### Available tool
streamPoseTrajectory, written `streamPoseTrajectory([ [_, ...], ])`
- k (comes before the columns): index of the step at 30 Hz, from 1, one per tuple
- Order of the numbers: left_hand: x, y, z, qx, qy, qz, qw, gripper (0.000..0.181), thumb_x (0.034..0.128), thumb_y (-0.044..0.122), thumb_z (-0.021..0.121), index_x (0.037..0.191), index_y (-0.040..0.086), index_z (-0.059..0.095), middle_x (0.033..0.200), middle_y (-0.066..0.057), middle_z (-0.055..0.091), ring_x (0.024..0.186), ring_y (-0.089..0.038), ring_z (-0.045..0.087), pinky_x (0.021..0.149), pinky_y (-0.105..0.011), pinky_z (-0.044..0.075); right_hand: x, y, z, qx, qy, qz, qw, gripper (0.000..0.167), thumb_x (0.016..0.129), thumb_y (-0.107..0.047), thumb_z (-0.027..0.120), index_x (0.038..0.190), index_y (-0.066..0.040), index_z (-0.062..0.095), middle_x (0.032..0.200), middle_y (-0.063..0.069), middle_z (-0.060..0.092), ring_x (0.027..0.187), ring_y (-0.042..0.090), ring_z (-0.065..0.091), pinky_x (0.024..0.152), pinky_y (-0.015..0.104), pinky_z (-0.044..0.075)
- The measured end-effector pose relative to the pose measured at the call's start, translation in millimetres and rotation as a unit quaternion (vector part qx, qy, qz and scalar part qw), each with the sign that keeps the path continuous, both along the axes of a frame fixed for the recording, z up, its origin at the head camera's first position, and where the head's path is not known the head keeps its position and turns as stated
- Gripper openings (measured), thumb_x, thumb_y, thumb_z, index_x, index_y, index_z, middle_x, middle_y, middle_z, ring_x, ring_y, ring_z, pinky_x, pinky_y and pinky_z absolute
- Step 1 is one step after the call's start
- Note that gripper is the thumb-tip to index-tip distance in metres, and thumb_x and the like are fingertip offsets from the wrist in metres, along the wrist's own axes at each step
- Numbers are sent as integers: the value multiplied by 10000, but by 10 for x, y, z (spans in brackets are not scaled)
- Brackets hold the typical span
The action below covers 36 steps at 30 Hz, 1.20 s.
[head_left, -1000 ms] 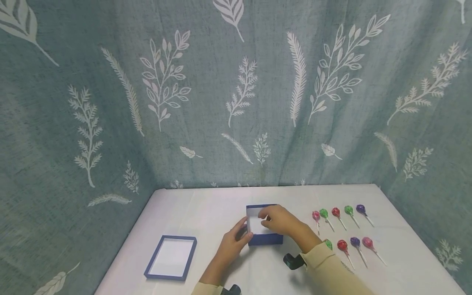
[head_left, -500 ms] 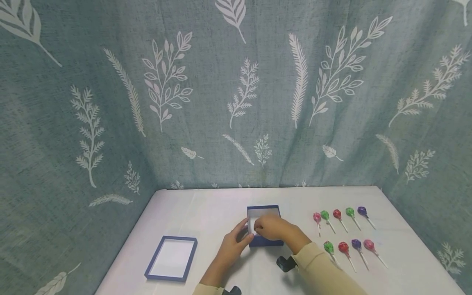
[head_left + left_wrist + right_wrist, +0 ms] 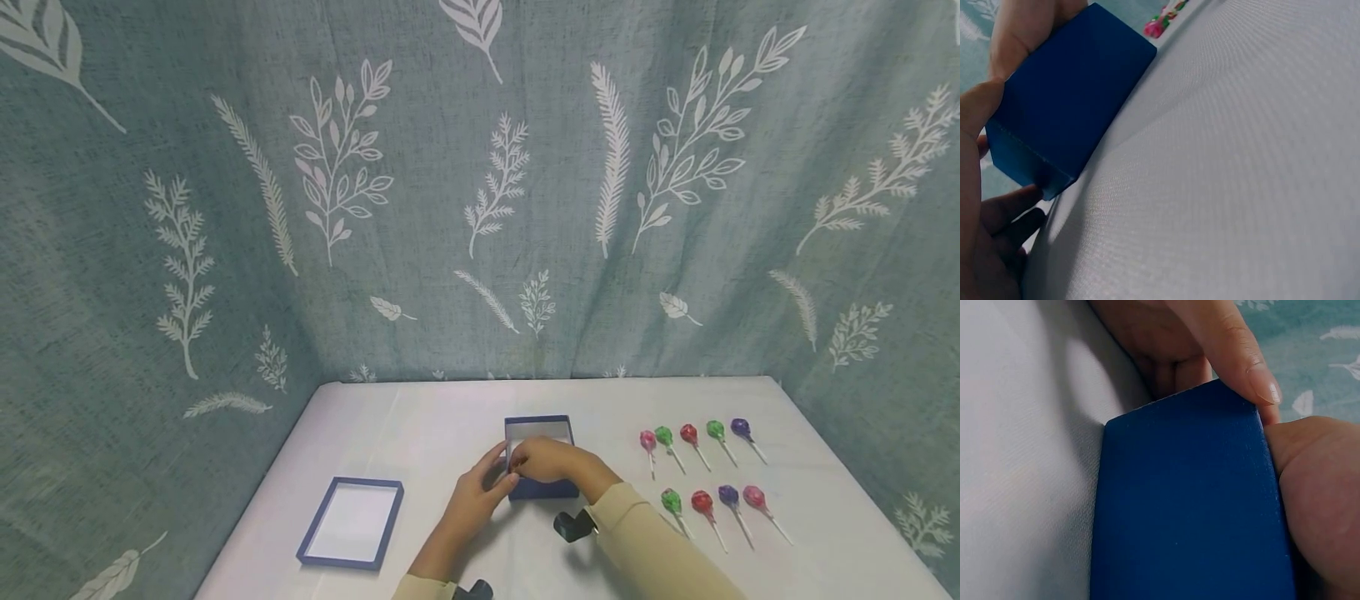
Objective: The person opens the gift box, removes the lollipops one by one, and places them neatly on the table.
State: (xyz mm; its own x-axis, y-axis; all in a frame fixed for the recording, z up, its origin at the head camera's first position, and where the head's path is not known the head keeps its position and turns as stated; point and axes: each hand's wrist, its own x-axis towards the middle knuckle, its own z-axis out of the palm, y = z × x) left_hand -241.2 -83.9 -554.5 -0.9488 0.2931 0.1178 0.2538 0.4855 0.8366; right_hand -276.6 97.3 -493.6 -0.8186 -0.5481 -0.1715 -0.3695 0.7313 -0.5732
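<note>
A small blue box (image 3: pixel 543 489) with a white inside stands near the middle of the table, its top uncovered. My left hand (image 3: pixel 471 500) holds it at the left side, the thumb by the near left corner. In the left wrist view, that thumb lies at the top edge of the box (image 3: pixel 1079 81) and the other fingers are along its side. My right hand (image 3: pixel 551 458) reaches over the near wall into the box, fingers bent down. The right fingertips are hidden, and whether they hold anything does not show. In the right wrist view the box wall (image 3: pixel 1185 506) covers them.
To the left lies a shallow blue-rimmed lid (image 3: pixel 352 523), white side up. Two rows of wrapped lollipops lie at the right, among them a purple lollipop (image 3: pixel 741 428) and a red lollipop (image 3: pixel 702 502). A patterned curtain (image 3: pixel 420 208) surrounds the white table (image 3: pixel 442 408).
My right hand has gone from above the box's middle down and leftward into it, its fingers now bent more. The left hand keeps its hold on the box.
</note>
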Motion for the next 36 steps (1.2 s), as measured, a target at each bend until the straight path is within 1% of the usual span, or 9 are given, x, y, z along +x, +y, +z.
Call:
streamPoseTrajectory([
  [5, -8, 0, -13, -55, 40, -3, 10000, 665, 902, 613, 553, 1482, 320, 408, 1396, -67, 542, 1353, -340, 403, 1066, -632, 290, -47, -7, -19, -106, -161, -55, 9998, 128, 857, -118, 655, 940, -105, 751, 849, -60, 689, 801, 134, 634, 766, 353, 545],
  [8, -9, -3, -16, -80, 106, -25, 9999, 664, 906, 603, 558, 1482, 308, 410, 1391, -70, 548, 1348, -341, 410, 1066, -625, 297, -71, -8, -26, -187, -125, -76, 9997, 96, 834, -122, 686, 899, -108, 756, 807, -63, 685, 747, 119, 622, 711, 321, 544],
  [13, -2, -7, -9, -39, 87, -38, 9999, 654, 909, 590, 567, 1477, 304, 419, 1385, -68, 553, 1345, -340, 415, 1067, -620, 301, -88, -17, -49, -214, -118, -115, 9996, 83, 811, -113, 691, 866, -109, 753, 765, -69, 673, 706, 113, 606, 675, 307, 536],
  [19, 7, -10, 4, -1, 31, -59, 10000, 653, 907, 590, 566, 1478, 309, 417, 1392, -64, 547, 1353, -337, 404, 1071, -623, 291, -80, -19, -14, 71, -322, -129, 9994, 125, 821, -139, 650, 905, -133, 741, 814, -69, 666, 762, 125, 609, 730, 349, 538],
  [23, -1, -8, 16, -28, 33, -6, 10000, 659, 903, 598, 563, 1477, 308, 417, 1394, -53, 547, 1358, -328, 399, 1081, -615, 280, -87, -19, 33, 200, -339, -101, 9992, 134, 837, -117, 642, 914, -107, 751, 826, -55, 685, 772, 136, 626, 752, 351, 544],
  [27, -15, -3, 19, -37, -3, 48, 10000, 648, 909, 581, 571, 1478, 311, 417, 1395, -56, 545, 1362, -325, 394, 1086, -607, 276, -87, -28, 50, 607, -179, -283, 9976, 113, 838, -130, 640, 840, -92, 747, 739, -50, 660, 671, 133, 587, 670, 331, 537],
  [30, -20, 1, 12, -43, -47, 72, 10000, 638, 915, 564, 577, 1480, 319, 413, 1396, -63, 544, 1363, -331, 391, 1085, -610, 274, -74, -38, 51, 879, -131, -514, 9947, 114, 831, -159, 639, 764, -102, 711, 670, -37, 612, 608, 138, 532, 598, 322, 495],
  [33, -22, 3, 4, -71, -88, 91, 9999, 641, 911, 580, 569, 1481, 335, 407, 1398, -58, 543, 1364, -328, 390, 1083, -613, 275, -60, -49, 52, 874, -165, -639, 9940, 114, 822, -157, 637, 722, -114, 673, 639, -22, 584, 588, 141, 508, 566, 316, 456],
  [36, -23, 2, -8, -46, -104, 71, 9999, 641, 907, 596, 560, 1478, 347, 407, 1400, -57, 541, 1363, -325, 393, 1082, -615, 276, -57, -54, 60, 780, -151, -639, 9948, 107, 819, -150, 630, 727, -116, 675, 642, -17, 586, 592, 148, 515, 571, 321, 463],
])
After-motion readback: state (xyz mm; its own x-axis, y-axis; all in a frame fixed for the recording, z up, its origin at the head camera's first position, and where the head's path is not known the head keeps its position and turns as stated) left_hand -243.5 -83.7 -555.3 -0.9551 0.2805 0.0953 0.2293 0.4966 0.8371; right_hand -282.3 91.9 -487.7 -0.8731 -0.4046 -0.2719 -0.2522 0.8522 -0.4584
